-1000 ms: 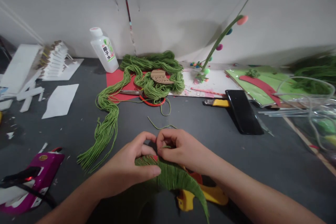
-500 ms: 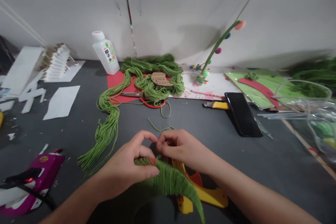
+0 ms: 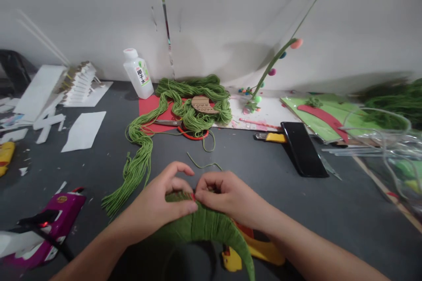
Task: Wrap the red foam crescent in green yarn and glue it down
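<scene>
A crescent shape wrapped in green yarn (image 3: 214,227) curves below my hands, its pointed end toward the lower right. A small red patch shows at its upper edge. My left hand (image 3: 161,204) grips the crescent, thumb on the near face and fingers behind, the index finger raised. My right hand (image 3: 227,191) is closed in a pinch at the upper edge, touching the wrapping beside the red patch. From behind its knuckles a loose green yarn strand (image 3: 205,166) runs out over the table; its pinched part is hidden. Beneath lies a yellow-and-orange tool (image 3: 263,250), partly covered.
Ahead lie a green yarn skein (image 3: 187,85), scissors (image 3: 193,137) and a white bottle (image 3: 138,77). To the right are a yellow cutter (image 3: 275,137) and a black phone (image 3: 303,149). A glue gun (image 3: 42,219) rests on a purple box (image 3: 67,208) at left.
My right hand has come down onto the crescent's upper edge beside the red patch. My left index finger has parted from the right fingertips. The view has shifted slightly.
</scene>
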The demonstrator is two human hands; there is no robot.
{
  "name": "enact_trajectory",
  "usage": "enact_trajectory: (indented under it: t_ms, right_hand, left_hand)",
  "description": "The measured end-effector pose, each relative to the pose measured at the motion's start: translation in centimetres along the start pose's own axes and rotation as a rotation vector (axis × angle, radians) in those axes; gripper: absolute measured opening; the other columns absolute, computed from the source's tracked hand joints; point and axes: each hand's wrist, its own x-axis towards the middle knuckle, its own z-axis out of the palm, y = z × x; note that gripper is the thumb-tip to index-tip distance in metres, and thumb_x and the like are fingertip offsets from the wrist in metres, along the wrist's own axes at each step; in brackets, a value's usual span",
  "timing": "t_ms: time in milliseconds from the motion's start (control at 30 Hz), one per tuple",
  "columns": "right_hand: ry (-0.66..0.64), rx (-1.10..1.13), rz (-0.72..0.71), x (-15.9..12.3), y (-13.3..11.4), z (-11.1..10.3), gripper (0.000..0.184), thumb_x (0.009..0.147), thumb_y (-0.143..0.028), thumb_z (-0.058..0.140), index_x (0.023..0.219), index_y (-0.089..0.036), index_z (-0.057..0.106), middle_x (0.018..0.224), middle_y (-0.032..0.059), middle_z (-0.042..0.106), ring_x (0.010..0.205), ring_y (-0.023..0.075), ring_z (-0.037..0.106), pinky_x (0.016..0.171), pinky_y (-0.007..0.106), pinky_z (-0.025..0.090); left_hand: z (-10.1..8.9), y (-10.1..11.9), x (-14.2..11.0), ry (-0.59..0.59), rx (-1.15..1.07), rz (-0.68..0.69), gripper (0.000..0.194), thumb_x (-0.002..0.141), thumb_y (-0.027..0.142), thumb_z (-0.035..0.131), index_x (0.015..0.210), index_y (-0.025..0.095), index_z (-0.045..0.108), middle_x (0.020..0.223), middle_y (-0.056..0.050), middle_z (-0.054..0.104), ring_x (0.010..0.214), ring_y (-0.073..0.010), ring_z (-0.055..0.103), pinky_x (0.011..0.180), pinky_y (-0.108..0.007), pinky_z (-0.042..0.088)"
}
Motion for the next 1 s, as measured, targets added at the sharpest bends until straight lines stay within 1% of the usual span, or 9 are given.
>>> enact_trajectory:
  t_ms: [133,233,333,400,500,567,667,833,1000]
  right_hand:
    - [0.309,0.018,-0.123,-0.6,-1.1,-0.6,0.021,0.077,-0.031,0.052,0.062,-0.017,0.051,0.057,-0.0041,0.044,0.053,0.0085,0.038,0.049,0.02,0.031]
    - [0.385,-0.049,-0.216,-1.1,-1.5,-0.7,0.018,0.076,-0.03,0.051,0.063,-0.018,0.052,0.055,-0.0036,0.044,0.05,0.0089,0.038,0.046,0.02,0.031]
    - [0.435,-0.16,-0.29,-1.4,-1.7,-0.5,0.017,0.077,-0.026,0.05,0.062,-0.018,0.053,0.053,-0.0034,0.046,0.047,0.0084,0.037,0.045,0.02,0.03]
    - [0.508,-0.22,-0.334,-1.6,-1.9,-0.6,0.018,0.078,-0.025,0.049,0.062,-0.018,0.053,0.052,-0.003,0.047,0.046,0.0084,0.038,0.044,0.02,0.03]
    - [0.591,-0.253,-0.373,-1.9,-2.3,-0.8,0.018,0.078,-0.025,0.049,0.061,-0.019,0.052,0.053,-0.0025,0.048,0.046,0.0088,0.039,0.044,0.02,0.031]
    - [0.595,-0.216,-0.382,-2.1,-2.3,-0.5,0.018,0.078,-0.025,0.049,0.062,-0.019,0.052,0.053,-0.0023,0.049,0.046,0.0091,0.04,0.043,0.02,0.032]
    - [0.558,-0.13,-0.363,-2.0,-1.8,0.3,0.018,0.079,-0.027,0.05,0.064,-0.019,0.053,0.055,-0.002,0.049,0.048,0.0096,0.041,0.044,0.02,0.034]
    - [0.491,-0.048,-0.293,-1.6,-1.0,1.5,0.021,0.08,-0.03,0.051,0.063,-0.018,0.053,0.055,-0.0029,0.045,0.049,0.009,0.038,0.046,0.02,0.032]
    - [0.386,0.015,-0.252,-1.7,-1.4,1.3,0.023,0.078,-0.033,0.054,0.061,-0.017,0.054,0.054,-0.003,0.048,0.05,0.0087,0.04,0.049,0.02,0.033]
  left_hand:
    - [-0.2,-0.2,-0.5,0.615,0.168,0.374,0.006,0.081,0.021,0.054,0.078,0.025,0.051,0.089,0.0,0.057,0.089,-0.0186,0.053,0.085,-0.029,0.038]
    - [0.1,-0.4,-1.9,0.757,0.329,0.585,0.017,0.082,0.017,0.051,0.068,0.025,0.055,0.091,-0.002,0.056,0.089,-0.0207,0.052,0.085,-0.033,0.038]
    - [0.2,-0.9,-3.7,0.89,0.402,0.768,0.015,0.072,0.016,0.064,0.079,0.03,0.063,0.101,-0.002,0.054,0.095,-0.0241,0.05,0.085,-0.036,0.039]
    - [0.3,-1.2,-4.2,0.72,0.307,0.758,0.009,0.076,0.026,0.063,0.082,0.033,0.066,0.082,-0.002,0.06,0.081,-0.0229,0.054,0.078,-0.035,0.042]
    - [1.1,-1.1,-3.4,0.178,0.106,0.465,0.032,0.079,0.054,0.054,0.075,0.027,0.071,0.066,-0.004,0.062,0.063,-0.0209,0.056,0.065,-0.034,0.045]
    - [2.2,-1.1,-2.2,-0.199,-0.276,0.281,0.054,0.078,0.066,0.042,0.09,0.023,0.071,0.078,-0.007,0.067,0.071,-0.0228,0.06,0.067,-0.035,0.048]
    - [3.9,-1.3,-0.8,-0.169,-0.667,0.181,0.053,0.076,0.063,0.052,0.109,0.023,0.063,0.096,-0.006,0.067,0.087,-0.023,0.06,0.082,-0.037,0.046]
    - [3.8,-1.9,-0.4,0.255,-0.494,0.074,0.04,0.069,0.053,0.067,0.074,0.014,0.066,0.064,-0.002,0.062,0.06,-0.0163,0.055,0.059,-0.027,0.046]
    - [2.8,-1.6,-0.4,0.185,-0.51,0.146,0.035,0.075,0.046,0.064,0.07,0.012,0.07,0.058,-0.003,0.064,0.054,-0.0157,0.056,0.057,-0.027,0.047]
